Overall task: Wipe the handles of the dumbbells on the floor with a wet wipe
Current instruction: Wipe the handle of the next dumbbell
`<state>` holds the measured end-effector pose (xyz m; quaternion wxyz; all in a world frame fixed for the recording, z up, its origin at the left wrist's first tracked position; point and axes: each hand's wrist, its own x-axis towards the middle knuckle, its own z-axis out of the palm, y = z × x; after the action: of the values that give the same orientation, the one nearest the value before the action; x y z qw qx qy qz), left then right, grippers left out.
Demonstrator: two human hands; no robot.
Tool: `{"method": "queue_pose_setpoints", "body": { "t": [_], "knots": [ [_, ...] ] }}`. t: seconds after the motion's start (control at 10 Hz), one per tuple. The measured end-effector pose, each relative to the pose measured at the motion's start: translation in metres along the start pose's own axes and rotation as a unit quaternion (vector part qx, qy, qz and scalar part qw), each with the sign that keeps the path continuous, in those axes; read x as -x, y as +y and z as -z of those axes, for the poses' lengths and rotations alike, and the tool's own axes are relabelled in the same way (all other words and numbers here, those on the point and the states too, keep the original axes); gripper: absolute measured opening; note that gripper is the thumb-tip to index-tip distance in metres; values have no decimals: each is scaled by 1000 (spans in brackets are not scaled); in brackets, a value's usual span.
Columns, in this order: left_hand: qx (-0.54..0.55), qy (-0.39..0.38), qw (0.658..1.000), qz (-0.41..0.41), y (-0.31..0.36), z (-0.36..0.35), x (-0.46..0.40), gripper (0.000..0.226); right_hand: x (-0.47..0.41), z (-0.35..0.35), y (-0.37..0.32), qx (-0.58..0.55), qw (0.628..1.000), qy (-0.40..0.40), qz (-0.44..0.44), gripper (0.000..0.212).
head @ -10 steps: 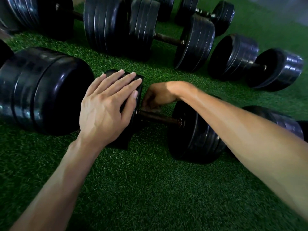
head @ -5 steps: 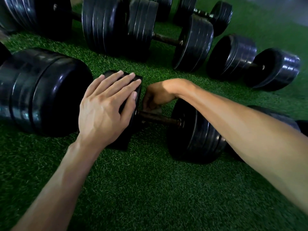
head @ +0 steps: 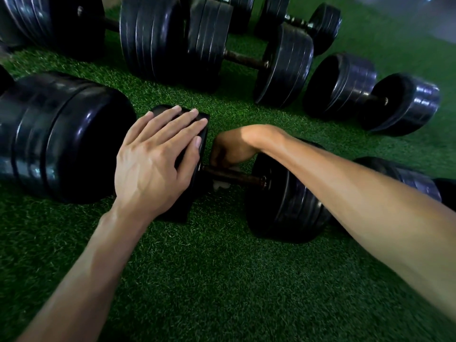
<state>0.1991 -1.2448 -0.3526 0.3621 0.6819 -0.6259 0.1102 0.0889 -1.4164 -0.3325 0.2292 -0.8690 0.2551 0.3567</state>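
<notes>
Barely shifted: right hand (head: pixel 230 150) keeps gripping wet wipe (head: pixel 220 185) round dumbbell handle (head: pixel 232 177).
Left hand (head: pixel 158 160) lies flat (fingers straight) on 1 end plate (head: pixel 190 193).

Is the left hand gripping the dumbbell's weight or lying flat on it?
Flat. The left hand rests with straight fingers spread across the weight, not curled round it.

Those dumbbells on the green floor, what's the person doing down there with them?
A person is cleaning dumbbell handles. The left hand lies flat on one end weight of the nearest dumbbell, steadying it. The right hand is curled over its rusty-looking handle, with a bit of pale wet wipe showing beneath the bar. Several other black dumbbells lie around on the green turf.
</notes>
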Motion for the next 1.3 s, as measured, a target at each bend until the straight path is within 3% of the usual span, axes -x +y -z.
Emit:
{"method": "queue_pose_setpoints", "body": {
  "t": [0.2, 0.3, 0.4, 0.5, 0.6, 0.8, 0.9, 1.1, 1.2, 1.3],
  "knots": [
    [-4, 1, 1000, 3, 1, 0, 0, 35, 8, 1, 14, -31, 999, 25, -17, 27],
    [-2, 3, 1000, 4, 1, 1, -1, 34, 11, -4, 12, -2, 1000, -12, -11, 25],
    [-4, 2, 1000, 4, 2, 0, 0, 34, 14, 0, 20, -18, 999, 36, -34, 27],
    [-4, 3, 1000, 4, 2, 1, -1, 34, 15, -2, 17, -11, 999, 30, -31, 24],
    [-1, 3, 1000, 5, 2, 1, 0, 34, 14, -5, 10, -2, 999, -41, -26, 24],
    [-2, 1, 1000, 6, 1, 0, 0, 35, 13, -1, 18, -7, 998, 25, -53, 30],
    [-3, 1, 1000, 5, 2, 1, 0, 35, 13, -1, 9, 28, 997, -57, -47, 24],
    [-3, 5, 1000, 4, 1, 0, 0, 35, 11, -1, 20, 37, 996, -8, -86, 36],
    [-1, 5, 1000, 2, 2, -1, -1, 34, 12, -3, 14, 63, 992, -74, -81, 28],
    [-2, 4, 1000, 1, 1, -1, -1, 35, 17, 1, 19, 54, 993, -51, -92, 30]
  ]
}}
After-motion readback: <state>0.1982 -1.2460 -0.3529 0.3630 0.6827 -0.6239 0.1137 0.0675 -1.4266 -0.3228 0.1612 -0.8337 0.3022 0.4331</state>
